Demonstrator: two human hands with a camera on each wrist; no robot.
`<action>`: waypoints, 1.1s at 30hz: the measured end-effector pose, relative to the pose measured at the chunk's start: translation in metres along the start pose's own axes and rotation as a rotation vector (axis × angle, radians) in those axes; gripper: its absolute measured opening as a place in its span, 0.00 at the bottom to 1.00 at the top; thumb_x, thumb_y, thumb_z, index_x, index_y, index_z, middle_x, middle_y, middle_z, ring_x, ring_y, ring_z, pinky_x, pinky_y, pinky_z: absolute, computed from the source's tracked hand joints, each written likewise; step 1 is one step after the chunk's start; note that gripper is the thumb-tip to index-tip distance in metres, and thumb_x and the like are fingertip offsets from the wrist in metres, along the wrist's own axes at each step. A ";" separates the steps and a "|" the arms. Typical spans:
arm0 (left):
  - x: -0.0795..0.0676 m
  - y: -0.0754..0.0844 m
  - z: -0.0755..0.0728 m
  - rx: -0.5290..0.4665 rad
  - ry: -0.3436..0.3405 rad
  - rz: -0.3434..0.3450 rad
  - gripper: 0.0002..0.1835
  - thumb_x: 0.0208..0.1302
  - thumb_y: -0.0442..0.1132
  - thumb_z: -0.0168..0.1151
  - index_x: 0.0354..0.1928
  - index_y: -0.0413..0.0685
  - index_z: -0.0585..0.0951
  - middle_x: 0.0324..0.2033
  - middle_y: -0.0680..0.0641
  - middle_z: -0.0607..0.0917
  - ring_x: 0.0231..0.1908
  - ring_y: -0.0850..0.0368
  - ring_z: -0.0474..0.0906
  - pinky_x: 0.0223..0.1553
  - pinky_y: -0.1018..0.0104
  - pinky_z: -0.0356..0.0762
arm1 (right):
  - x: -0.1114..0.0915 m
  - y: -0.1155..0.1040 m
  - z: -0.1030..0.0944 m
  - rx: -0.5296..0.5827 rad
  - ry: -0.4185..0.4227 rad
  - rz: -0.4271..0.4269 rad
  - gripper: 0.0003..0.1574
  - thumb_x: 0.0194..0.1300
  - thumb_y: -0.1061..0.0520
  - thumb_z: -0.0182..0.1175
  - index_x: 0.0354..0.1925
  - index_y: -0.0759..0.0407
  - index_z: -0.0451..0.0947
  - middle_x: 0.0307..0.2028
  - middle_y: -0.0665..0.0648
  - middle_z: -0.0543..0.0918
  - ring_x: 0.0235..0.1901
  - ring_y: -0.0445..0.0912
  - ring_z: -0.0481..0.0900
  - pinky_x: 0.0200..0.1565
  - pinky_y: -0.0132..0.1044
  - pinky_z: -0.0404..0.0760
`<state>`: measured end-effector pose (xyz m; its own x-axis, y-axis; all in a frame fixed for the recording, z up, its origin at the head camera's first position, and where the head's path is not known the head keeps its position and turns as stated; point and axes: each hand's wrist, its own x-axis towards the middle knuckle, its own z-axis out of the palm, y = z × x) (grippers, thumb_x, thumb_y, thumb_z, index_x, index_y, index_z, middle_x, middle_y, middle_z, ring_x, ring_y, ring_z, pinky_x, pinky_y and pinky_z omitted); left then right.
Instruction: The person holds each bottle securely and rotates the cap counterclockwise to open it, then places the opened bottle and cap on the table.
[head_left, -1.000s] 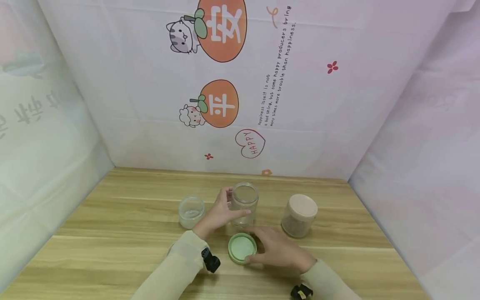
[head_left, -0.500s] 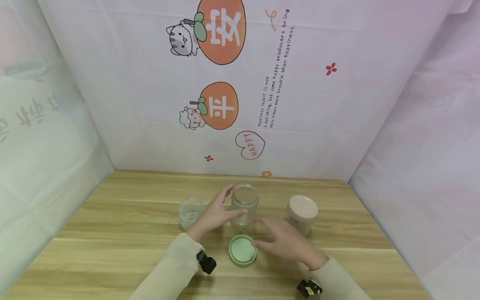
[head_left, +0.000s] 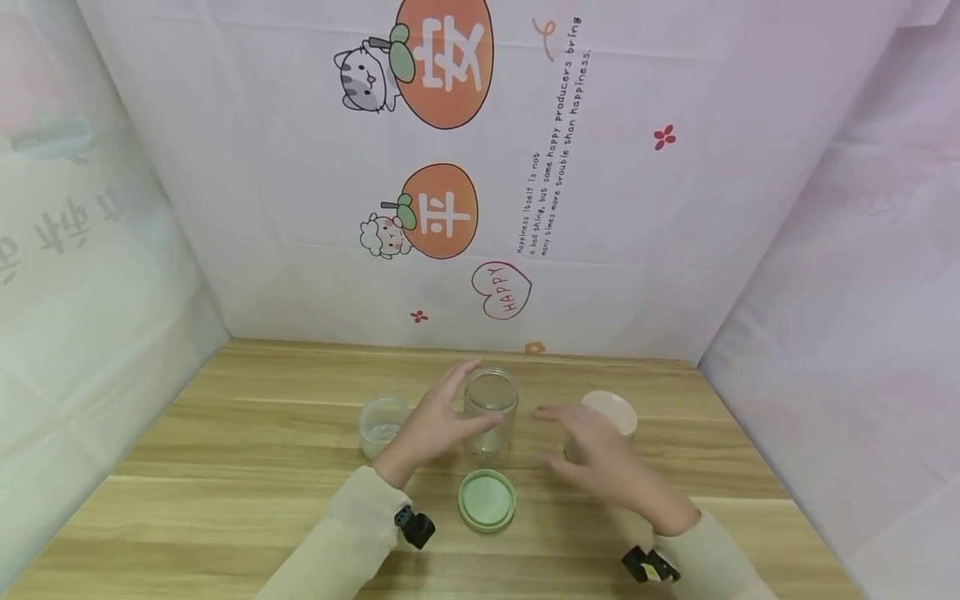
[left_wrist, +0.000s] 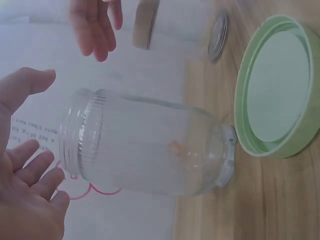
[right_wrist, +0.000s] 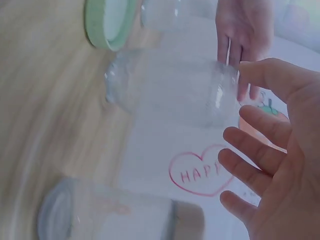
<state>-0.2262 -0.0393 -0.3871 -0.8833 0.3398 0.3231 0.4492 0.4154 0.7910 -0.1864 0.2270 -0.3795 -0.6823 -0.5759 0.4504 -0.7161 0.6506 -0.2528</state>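
The clear jar (head_left: 501,400) was stood upright on the worktop (head_left: 225,483), behind the green lid (head_left: 487,500). Beside it, the left hand (head_left: 430,429) was held spread; the right hand (head_left: 603,460), likewise spread, was held near the pale-lidded jar (head_left: 613,410).

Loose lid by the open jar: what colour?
Light green, paler inside; the lid shows best in the left wrist view.

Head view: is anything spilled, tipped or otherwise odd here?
Nothing on the table looks spilled or tipped: the tall clear jar stands upright and the green lid lies flat in front of it. The one oddity is the backdrop, whose printed lettering runs sideways.
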 end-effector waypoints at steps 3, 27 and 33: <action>-0.001 0.007 0.000 0.020 -0.015 0.051 0.47 0.58 0.50 0.75 0.76 0.58 0.61 0.74 0.54 0.63 0.72 0.54 0.57 0.69 0.46 0.57 | 0.000 0.004 -0.007 -0.018 0.047 -0.029 0.33 0.59 0.52 0.73 0.60 0.60 0.77 0.59 0.60 0.80 0.58 0.58 0.77 0.57 0.59 0.74; 0.002 0.037 0.054 -0.023 -0.228 0.124 0.56 0.57 0.55 0.75 0.80 0.60 0.49 0.76 0.52 0.56 0.73 0.54 0.54 0.69 0.50 0.59 | -0.033 0.041 -0.035 -0.025 0.122 0.111 0.34 0.59 0.55 0.73 0.61 0.62 0.75 0.61 0.70 0.74 0.58 0.68 0.71 0.53 0.72 0.68; 0.004 0.031 0.079 -0.036 -0.238 0.087 0.55 0.57 0.55 0.75 0.79 0.57 0.52 0.75 0.51 0.58 0.72 0.53 0.58 0.68 0.51 0.62 | -0.038 0.048 -0.034 -0.034 0.085 0.154 0.37 0.61 0.54 0.72 0.64 0.66 0.72 0.64 0.72 0.71 0.60 0.71 0.67 0.52 0.75 0.67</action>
<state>-0.2053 0.0409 -0.4025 -0.7829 0.5640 0.2626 0.5133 0.3472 0.7848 -0.1897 0.2969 -0.3791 -0.7674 -0.4255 0.4795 -0.5978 0.7452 -0.2955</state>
